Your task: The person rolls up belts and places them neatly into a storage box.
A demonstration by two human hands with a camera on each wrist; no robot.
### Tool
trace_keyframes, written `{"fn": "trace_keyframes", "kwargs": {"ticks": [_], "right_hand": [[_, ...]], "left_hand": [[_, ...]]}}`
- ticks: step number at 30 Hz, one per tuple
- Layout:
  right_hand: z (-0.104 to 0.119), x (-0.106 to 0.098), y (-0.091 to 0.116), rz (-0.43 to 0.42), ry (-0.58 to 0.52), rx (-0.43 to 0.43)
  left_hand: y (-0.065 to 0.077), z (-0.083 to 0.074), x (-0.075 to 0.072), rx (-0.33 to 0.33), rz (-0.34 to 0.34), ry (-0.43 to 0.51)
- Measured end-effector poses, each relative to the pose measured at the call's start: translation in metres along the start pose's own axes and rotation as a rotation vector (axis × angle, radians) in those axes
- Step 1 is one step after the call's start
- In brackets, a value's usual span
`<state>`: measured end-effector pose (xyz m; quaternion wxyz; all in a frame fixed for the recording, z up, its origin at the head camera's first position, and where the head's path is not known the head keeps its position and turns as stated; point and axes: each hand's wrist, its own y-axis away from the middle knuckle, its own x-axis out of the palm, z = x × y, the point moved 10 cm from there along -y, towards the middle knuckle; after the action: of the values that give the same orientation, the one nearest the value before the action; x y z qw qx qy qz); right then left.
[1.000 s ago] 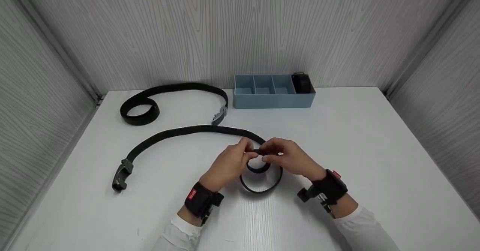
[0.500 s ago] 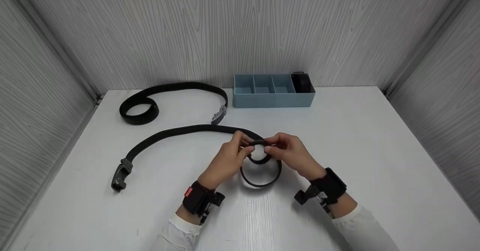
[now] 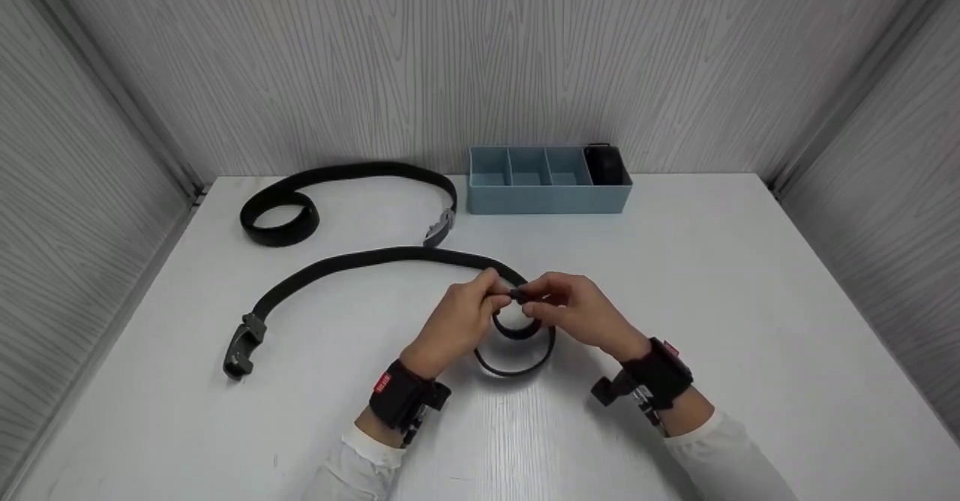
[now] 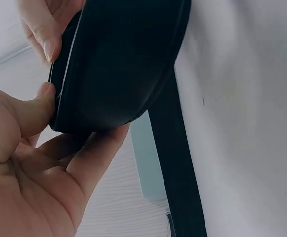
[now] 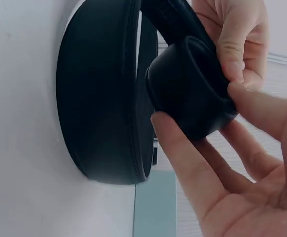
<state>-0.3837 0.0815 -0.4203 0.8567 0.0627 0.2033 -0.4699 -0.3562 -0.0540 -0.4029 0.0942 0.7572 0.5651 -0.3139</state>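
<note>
A black belt [image 3: 390,255] with a dark metal buckle [image 3: 244,347] lies curved across the white table, its far end wound into a small coil [image 5: 190,94]. My left hand [image 3: 456,321] pinches one side of this coil between thumb and fingers. From the other side my right hand [image 3: 581,312] grips it, thumb at the edge and fingers on the outer face in the right wrist view. Around and below the coil hangs a wider loose loop [image 5: 96,94] of the same belt. The coil's inner end is partly hidden by fingers.
Behind to the left, a second black belt [image 3: 375,170] lies with one end loosely curled and a silver-grey buckle [image 3: 440,229]. At the back stands a blue-grey divided box [image 3: 547,200], a rolled black belt [image 3: 604,165] in its rightmost compartment.
Both hands rise slightly with the coil, then come back down and closer together. The coil's ring, plainly visible between them half a second ago, is now partly covered. The loose loop looks slightly smaller.
</note>
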Motion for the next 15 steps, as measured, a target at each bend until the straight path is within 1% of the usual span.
{"fn": "trace_keyframes", "kwargs": {"ticks": [2, 4, 8, 10, 13, 15], "right_hand": [[-0.001, -0.001, 0.0, -0.007, -0.007, 0.005], [-0.002, -0.002, 0.0, -0.027, -0.046, 0.025], [-0.004, -0.004, 0.001, -0.082, -0.169, 0.063], [-0.006, -0.005, 0.002, -0.117, -0.238, 0.078], [-0.007, -0.006, 0.003, -0.156, -0.307, 0.094], [-0.009, -0.006, 0.004, -0.159, -0.329, 0.106]], "left_hand": [[0.0, 0.002, 0.0, -0.012, -0.006, 0.015], [0.0, 0.004, -0.002, -0.028, -0.026, 0.049], [0.001, 0.009, -0.009, -0.075, -0.082, 0.137], [0.002, 0.011, -0.011, -0.092, -0.1, 0.174], [0.001, 0.012, -0.012, -0.105, -0.1, 0.193], [0.001, 0.011, -0.013, -0.102, -0.099, 0.185]]}}
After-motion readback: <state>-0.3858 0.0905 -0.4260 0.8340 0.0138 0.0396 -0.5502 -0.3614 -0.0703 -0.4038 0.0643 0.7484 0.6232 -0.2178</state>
